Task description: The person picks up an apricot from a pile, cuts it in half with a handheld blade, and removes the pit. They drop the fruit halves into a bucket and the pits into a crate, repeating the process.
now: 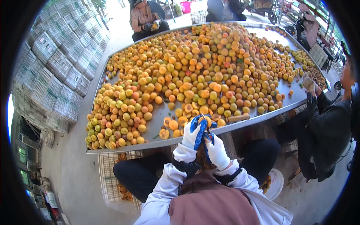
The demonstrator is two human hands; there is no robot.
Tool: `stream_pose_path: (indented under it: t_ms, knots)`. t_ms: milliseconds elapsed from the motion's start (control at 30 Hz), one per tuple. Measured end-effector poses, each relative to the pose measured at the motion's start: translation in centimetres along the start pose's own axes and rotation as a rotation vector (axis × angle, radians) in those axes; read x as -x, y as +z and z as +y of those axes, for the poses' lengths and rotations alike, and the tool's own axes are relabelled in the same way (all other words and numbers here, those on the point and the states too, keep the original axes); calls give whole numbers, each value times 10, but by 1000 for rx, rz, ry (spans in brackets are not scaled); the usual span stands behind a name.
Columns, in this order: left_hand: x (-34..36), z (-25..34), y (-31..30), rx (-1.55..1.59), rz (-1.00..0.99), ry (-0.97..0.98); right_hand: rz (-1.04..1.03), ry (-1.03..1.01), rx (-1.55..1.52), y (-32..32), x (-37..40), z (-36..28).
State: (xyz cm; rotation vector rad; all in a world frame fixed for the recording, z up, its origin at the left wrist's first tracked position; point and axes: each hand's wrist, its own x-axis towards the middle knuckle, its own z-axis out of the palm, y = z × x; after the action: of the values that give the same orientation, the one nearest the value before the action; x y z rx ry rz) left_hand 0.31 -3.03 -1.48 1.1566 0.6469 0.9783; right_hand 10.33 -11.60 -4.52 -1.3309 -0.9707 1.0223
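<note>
My left hand (192, 134), in a white glove with blue fingertips, grips an orange apricot (205, 120) at the near edge of a metal table (157, 114). My right hand (216, 150), also white-gloved, holds a small knife (206, 120) whose blade touches the apricot. Both hands meet just below the table rim, above my lap. A large heap of yellow and orange apricots (195, 63) covers most of the table. A few halved apricots (164, 133) lie near my hands.
Stacked grey crates (56, 67) rise at the left. A crate with fruit (112, 180) sits on the floor by my knee. One person (326, 123) sits at the right of the table; others (148, 17) sit at the far end. A white bowl (275, 183) is under the table.
</note>
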Motion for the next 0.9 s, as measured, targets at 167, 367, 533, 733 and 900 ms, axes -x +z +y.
stream_pose_path:
  t_ms: [167,367,533,733,900]
  knots:
    - [-2,6,-13,15,75,119,220,-191,190,-8,3,-25]
    - [16,18,-6,-973,55,594,100,26,-56,-28,-13,-49]
    - [23,42,-2,-1189,-93,686,-256,304,-253,-41,-17,-96]
    - [24,27,0,-1016,-53,666,-274,306,-336,-32,-17,-93]
    - [20,8,5,-720,58,449,-69,174,-311,-21,-28,-53]
